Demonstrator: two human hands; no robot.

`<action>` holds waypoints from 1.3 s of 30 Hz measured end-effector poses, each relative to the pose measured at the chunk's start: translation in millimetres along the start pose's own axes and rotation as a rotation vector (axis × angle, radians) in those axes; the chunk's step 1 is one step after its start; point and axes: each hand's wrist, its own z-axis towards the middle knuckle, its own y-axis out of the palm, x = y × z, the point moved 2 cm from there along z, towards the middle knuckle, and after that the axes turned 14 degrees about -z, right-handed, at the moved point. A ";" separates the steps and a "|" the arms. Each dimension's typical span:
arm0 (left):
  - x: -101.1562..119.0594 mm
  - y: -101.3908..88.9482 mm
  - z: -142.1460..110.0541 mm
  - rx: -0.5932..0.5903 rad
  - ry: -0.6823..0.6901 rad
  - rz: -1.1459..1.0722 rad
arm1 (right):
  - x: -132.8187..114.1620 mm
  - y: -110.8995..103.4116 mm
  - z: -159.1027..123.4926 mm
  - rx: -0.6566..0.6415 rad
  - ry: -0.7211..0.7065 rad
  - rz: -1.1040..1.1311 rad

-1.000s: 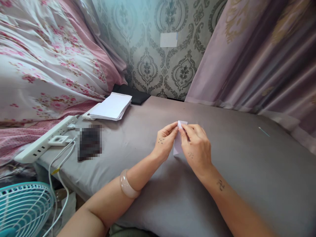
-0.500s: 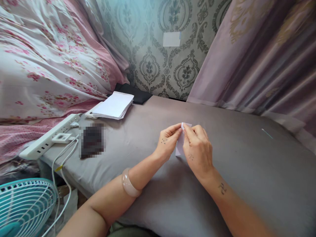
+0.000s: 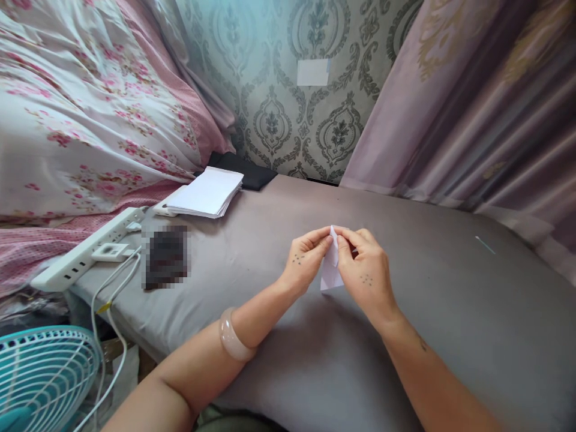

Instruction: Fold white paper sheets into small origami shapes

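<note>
Head view: my left hand [image 3: 306, 261] and right hand [image 3: 368, 273] pinch the paper [image 3: 331, 279] near its top, its long axis running downward.

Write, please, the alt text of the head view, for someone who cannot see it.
The person's left hand and right hand pinch a small folded white paper over a grey-covered surface. Farther left lie a stack of white sheets, a white power strip and a pixelated dark object, with a turquoise fan at lower left.
</note>
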 end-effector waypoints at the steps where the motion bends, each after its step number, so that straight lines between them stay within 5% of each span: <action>1: 0.6 0.8 -0.4 -0.003 -0.001 0.003 | -0.2 -0.5 0.3 0.001 0.011 0.009; 9: 3.1 7.6 -3.4 -0.057 0.003 0.009 | 2.3 -1.1 1.8 0.057 0.025 0.060; 21: 4.8 6.0 -2.3 -0.059 0.025 0.065 | 12.4 -4.2 9.8 -0.134 0.235 0.268; 27: 10.3 7.3 -4.4 -0.046 0.006 0.069 | 11.6 -5.2 8.3 -0.125 0.257 0.248; 33: 13.7 5.4 -3.5 0.050 -0.069 0.060 | 7.5 0.7 3.2 -0.119 0.215 0.192; 39: 18.2 4.4 -3.1 0.154 0.040 0.104 | 4.4 7.0 -1.2 -0.135 0.209 0.176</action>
